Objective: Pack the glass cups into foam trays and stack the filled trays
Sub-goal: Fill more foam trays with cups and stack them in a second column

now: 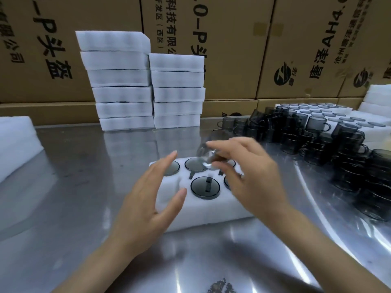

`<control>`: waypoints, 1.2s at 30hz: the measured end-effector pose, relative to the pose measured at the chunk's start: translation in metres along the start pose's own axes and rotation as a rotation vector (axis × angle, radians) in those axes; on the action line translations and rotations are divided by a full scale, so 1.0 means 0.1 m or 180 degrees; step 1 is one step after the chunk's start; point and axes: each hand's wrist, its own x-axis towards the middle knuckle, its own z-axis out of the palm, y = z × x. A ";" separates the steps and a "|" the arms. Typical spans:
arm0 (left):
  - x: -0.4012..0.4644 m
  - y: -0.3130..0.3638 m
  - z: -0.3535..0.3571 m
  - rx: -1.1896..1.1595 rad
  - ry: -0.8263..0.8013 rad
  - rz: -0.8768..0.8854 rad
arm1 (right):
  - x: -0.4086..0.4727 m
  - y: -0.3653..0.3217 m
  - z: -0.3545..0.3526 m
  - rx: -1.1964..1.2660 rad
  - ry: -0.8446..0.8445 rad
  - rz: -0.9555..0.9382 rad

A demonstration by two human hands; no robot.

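Note:
A white foam tray (191, 212) lies on the steel table in front of me, with several smoky glass cups set in its holes, such as one (204, 187) near the front. My right hand (249, 176) hovers over the tray's right half and holds a blurred glass cup (206, 153) at its fingertips, tilted above the back row. My left hand (148, 199) floats open above the tray's left end, fingers spread, holding nothing. My right hand hides the cups under it.
Two stacks of foam trays (148, 87) stand at the back centre. A heap of loose dark glass cups (330, 149) fills the right side. More foam (14, 142) lies at the left edge, and cardboard boxes (306, 49) wall the back.

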 end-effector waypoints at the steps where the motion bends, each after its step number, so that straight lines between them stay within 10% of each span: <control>1: 0.00 0.01 -0.02 -0.0022 0.0034 0.0035 | 0.00 -0.12 0.05 0.0103 -0.0014 -0.0130; 14: -0.09 -0.14 -0.20 -0.0607 -0.0143 -0.0163 | -0.19 -0.45 0.44 0.0623 -0.0649 -0.0551; 22: -0.07 -0.27 -0.22 -0.0870 -0.0296 -0.0454 | -0.16 -0.20 0.35 0.1513 -0.0408 0.1132; 36: -0.04 -0.12 -0.07 -0.0484 0.0237 -0.0412 | -0.18 -0.25 0.41 0.0635 -0.1820 0.0791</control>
